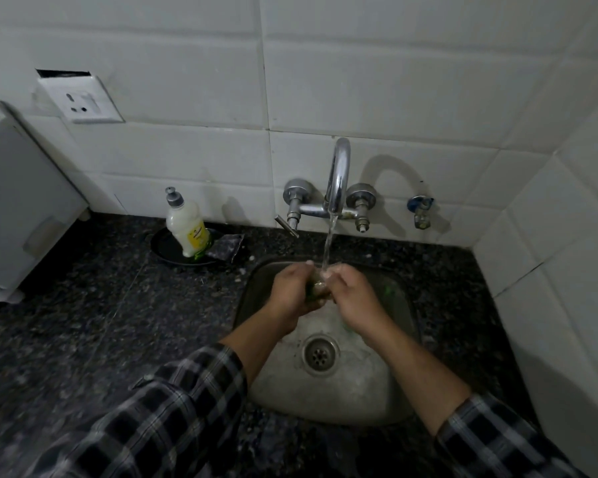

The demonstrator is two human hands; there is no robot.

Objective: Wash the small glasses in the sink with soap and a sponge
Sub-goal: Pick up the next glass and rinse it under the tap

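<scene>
Over the steel sink [366,401] my left hand [292,293] and my right hand [351,293] meet under the running water. Between them sits a small glass [320,288], mostly hidden by the fingers of both hands curled round it. Something green shows at its lower left; I cannot tell whether it is a sponge. The stream from the chrome tap [339,177] falls onto the glass. A white soap bottle [187,227] stands in a black dish [173,250] left of the sink, and a dark scrub pad [227,248] lies beside it.
The sink drain [320,353] is below my hands. A dark speckled counter [101,322] surrounds the sink. A white appliance [18,208] stands at the far left, with a wall socket [82,101] above. A small valve [420,210] sticks out right of the tap.
</scene>
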